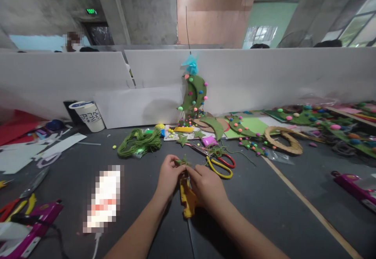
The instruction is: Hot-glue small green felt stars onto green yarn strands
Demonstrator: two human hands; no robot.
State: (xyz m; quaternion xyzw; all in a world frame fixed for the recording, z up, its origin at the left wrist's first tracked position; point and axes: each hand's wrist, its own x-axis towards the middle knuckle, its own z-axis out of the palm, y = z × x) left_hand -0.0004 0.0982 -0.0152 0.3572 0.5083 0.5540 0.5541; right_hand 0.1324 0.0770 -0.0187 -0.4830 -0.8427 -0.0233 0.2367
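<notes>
My left hand (169, 176) pinches a small green felt star (183, 160) by its edge. The fingertips of my right hand (208, 184) are closed at the star's lower side, meeting the left thumb. Beneath the hands a yellow glue gun (188, 198) lies on the table, its nozzle end partly hidden by the fingers and its cord running toward me. Just beyond the star lie scissors (219, 167) with red and yellow handles, plus another green star (182, 140). A hank of green yarn (139, 142) rests to the left.
A felt crescent ornament (195, 92) with coloured pompoms hangs before the white partition (249, 83). A straw ring (283, 139) lies at right, a paper cup (89, 117) stands back left, and a blurred-out lit device (104, 200) is near my left arm.
</notes>
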